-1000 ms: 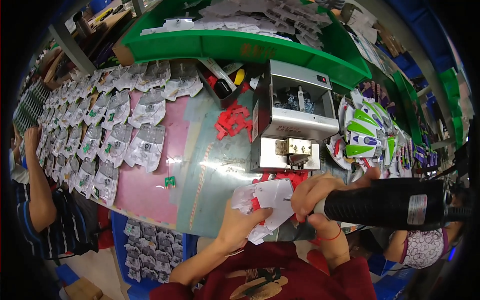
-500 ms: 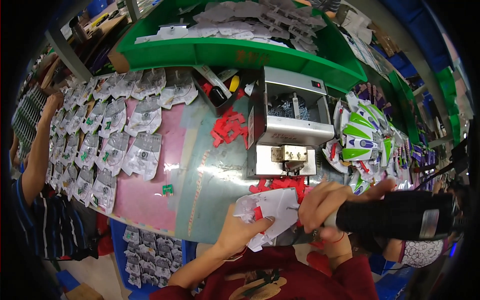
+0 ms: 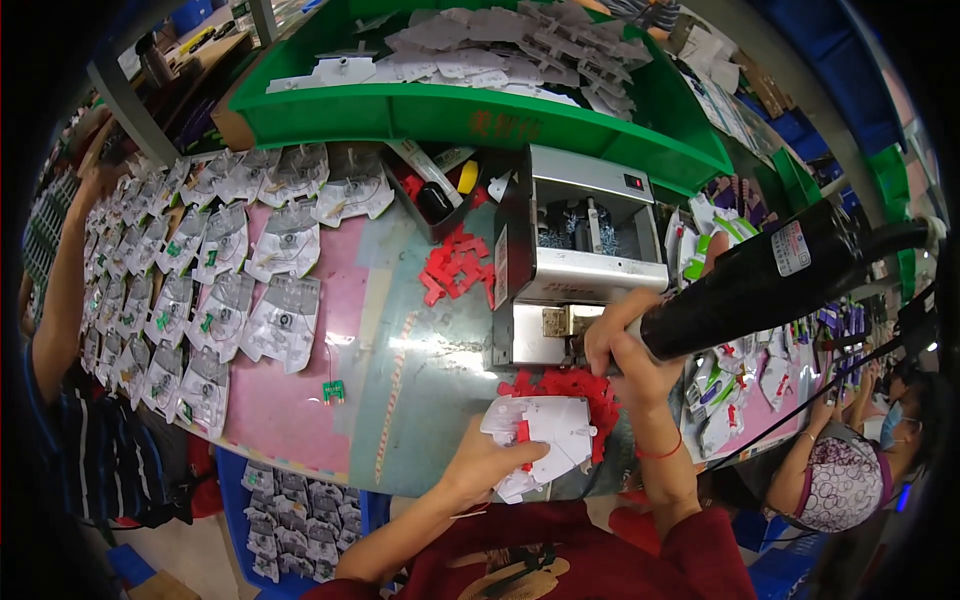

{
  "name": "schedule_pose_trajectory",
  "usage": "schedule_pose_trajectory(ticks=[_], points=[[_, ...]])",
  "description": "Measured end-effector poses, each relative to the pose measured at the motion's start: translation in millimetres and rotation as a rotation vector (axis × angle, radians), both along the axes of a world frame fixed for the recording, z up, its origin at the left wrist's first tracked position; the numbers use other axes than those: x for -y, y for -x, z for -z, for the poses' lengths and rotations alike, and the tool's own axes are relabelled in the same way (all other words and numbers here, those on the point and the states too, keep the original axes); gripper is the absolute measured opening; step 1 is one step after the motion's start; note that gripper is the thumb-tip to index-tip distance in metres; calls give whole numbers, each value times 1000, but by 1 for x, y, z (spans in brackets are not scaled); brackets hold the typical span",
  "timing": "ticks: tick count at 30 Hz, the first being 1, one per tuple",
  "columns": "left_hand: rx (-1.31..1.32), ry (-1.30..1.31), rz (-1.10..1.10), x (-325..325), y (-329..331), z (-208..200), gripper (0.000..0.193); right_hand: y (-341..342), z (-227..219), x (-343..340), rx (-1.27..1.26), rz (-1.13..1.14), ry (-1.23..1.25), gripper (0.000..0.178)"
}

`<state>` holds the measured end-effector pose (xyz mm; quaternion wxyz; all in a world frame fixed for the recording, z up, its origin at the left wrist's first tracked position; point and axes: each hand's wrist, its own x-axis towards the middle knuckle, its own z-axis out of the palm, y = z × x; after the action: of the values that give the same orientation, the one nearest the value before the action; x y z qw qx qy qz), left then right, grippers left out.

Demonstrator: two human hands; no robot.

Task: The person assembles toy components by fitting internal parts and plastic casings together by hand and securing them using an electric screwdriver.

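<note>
My left hand [image 3: 488, 462] grips a white plastic housing part [image 3: 563, 422] near the table's front edge, thumb on its upper face. A small red plastic piece [image 3: 523, 432] sits on that part beside my thumb. My right hand [image 3: 638, 362] is wrapped round a black electric screwdriver [image 3: 755, 285], which is tilted with its cable end up to the right. Its tip is hidden by my fingers, close to the front block of a metal screw feeder [image 3: 598, 268]. Loose red pieces [image 3: 603, 398] lie between the feeder and the white part.
White housings [image 3: 285, 320] stand in rows at the left, near a small green circuit board [image 3: 333, 391]. A green bin [image 3: 400, 105] of white parts spans the back. White-and-green housings [image 3: 715, 400] are heaped at the right. Co-workers [image 3: 830, 470] are on both sides; a cable [image 3: 790, 415] crosses the right.
My right hand has moved the screwdriver from beside the white part up and forward to the screw feeder, tilting it upward. My left hand still holds the white part, nearly in place.
</note>
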<state>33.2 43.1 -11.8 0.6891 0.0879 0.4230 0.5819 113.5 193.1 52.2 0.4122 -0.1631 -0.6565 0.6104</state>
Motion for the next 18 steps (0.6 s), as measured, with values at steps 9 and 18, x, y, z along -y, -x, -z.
schedule_pose_trajectory(ticks=[9, 18], points=[[3, 1, 59, 3, -3, -9, 40, -18, 3, 18, -255, -448, 226, 18], [-24, -39, 110, 2, -1, -22, 37, -15, -16, 28, -210, -501, 88, 29]])
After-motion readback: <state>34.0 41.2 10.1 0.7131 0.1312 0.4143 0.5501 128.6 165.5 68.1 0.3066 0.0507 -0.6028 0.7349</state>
